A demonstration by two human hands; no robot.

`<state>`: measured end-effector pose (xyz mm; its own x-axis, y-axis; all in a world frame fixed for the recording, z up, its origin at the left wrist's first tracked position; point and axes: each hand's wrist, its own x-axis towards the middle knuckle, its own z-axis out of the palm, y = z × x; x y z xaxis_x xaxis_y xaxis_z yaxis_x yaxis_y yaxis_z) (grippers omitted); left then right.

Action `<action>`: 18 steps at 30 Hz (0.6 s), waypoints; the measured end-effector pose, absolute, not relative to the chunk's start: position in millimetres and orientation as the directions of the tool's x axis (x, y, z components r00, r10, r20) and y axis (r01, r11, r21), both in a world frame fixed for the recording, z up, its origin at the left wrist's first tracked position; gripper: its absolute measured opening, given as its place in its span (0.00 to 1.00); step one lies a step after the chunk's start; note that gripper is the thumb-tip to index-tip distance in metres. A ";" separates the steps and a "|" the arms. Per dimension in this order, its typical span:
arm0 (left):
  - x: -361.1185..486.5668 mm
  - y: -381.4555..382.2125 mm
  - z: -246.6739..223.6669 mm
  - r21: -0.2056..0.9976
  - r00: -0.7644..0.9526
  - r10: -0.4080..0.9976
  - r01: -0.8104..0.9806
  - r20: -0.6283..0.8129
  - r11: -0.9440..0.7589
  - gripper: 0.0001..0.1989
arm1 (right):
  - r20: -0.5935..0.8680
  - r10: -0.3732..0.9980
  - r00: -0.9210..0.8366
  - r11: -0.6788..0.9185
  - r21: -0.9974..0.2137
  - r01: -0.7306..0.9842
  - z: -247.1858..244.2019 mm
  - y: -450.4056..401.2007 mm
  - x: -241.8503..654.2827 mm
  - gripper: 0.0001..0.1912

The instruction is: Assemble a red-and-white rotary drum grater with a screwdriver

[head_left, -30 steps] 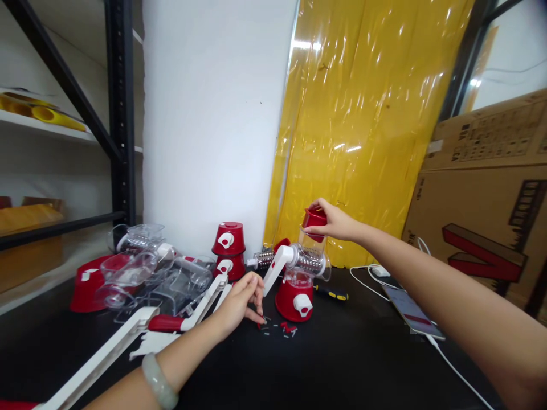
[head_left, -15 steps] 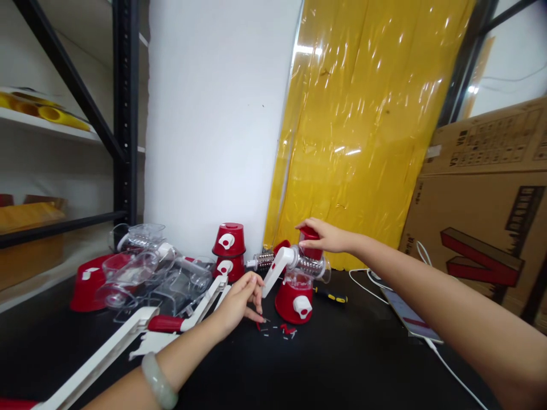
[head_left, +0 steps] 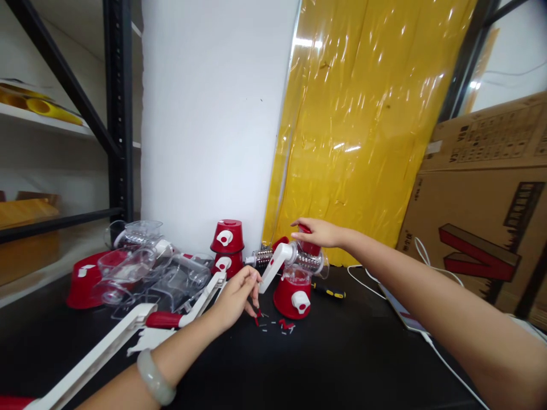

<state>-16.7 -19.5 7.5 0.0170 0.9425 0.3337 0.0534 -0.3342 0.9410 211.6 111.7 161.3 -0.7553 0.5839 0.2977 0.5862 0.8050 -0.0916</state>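
Note:
A red rotary grater base (head_left: 292, 296) with a white knob stands on the black table, its clear body and metal drum (head_left: 311, 261) above. My right hand (head_left: 318, 232) lies on the red pusher (head_left: 308, 247) at the top, fingers over it. The white crank arm (head_left: 273, 267) slants down to the left of the drum. Beside its lower end is my left hand (head_left: 239, 296), fingers bent and drawn together; whatever they hold is too small to make out. Small red pieces (head_left: 286, 324) and short metal pins (head_left: 273, 323) lie scattered below it.
Two stacked red bases (head_left: 227, 238) stand behind. Clear plastic housings (head_left: 171, 279) and a red base (head_left: 81, 285) crowd the left, with white crank handles (head_left: 98, 347) in front. A yellow-black screwdriver (head_left: 329, 291), tablet (head_left: 404, 310), cables and carton (head_left: 478, 210) are right.
The view has shifted slightly. My left fingers have closed a little, away from the pins on the table. My right hand remains on the red pusher.

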 end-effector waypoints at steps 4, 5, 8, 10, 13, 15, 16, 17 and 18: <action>-24.5 -23.0 15.5 0.715 -0.002 0.804 0.459 0.595 -0.528 0.15 | 0.286 0.602 -0.745 0.794 -0.112 0.598 159.0 111.0 210.0 0.28; -27.1 -22.8 16.8 0.636 0.008 0.762 0.546 0.647 -0.546 0.14 | 0.278 0.602 -0.748 0.794 -0.105 0.599 160.1 109.9 209.9 0.28; -34.6 -19.4 16.7 0.442 0.057 0.692 0.730 0.720 -0.520 0.10 | 0.244 0.622 -0.744 0.779 -0.092 0.621 164.7 104.9 209.0 0.29; -37.7 -17.0 15.0 0.333 0.117 0.731 0.834 0.672 -0.440 0.14 | 0.230 0.643 -0.731 0.761 -0.087 0.643 166.9 101.8 207.8 0.29; -34.2 -19.7 16.3 0.040 0.238 0.859 0.957 0.453 -0.286 0.17 | 0.227 0.665 -0.712 0.742 -0.092 0.664 167.5 100.2 205.8 0.29; -24.2 -27.7 23.3 -0.166 0.282 0.913 0.956 0.296 -0.242 0.11 | 0.231 0.670 -0.705 0.737 -0.101 0.668 166.8 101.4 204.7 0.28; -17.0 -33.4 29.2 -0.213 0.296 0.921 0.946 0.253 -0.245 0.08 | 0.233 0.673 -0.702 0.735 -0.106 0.670 166.3 102.5 204.3 0.29; -8.8 -39.7 36.8 -0.232 0.306 0.922 0.940 0.239 -0.252 0.07 | 0.236 0.675 -0.700 0.734 -0.112 0.670 165.9 103.8 204.2 0.29; 0.0 -46.2 46.3 -0.251 0.316 0.919 0.933 0.234 -0.257 0.08 | 0.238 0.676 -0.698 0.733 -0.118 0.670 165.4 105.0 204.3 0.30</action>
<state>0.0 -46.2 46.3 0.3162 0.9193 0.2343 0.9333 -0.2571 -0.2507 204.3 105.0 165.4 -0.6978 0.6755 0.2383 0.6696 0.7333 -0.1178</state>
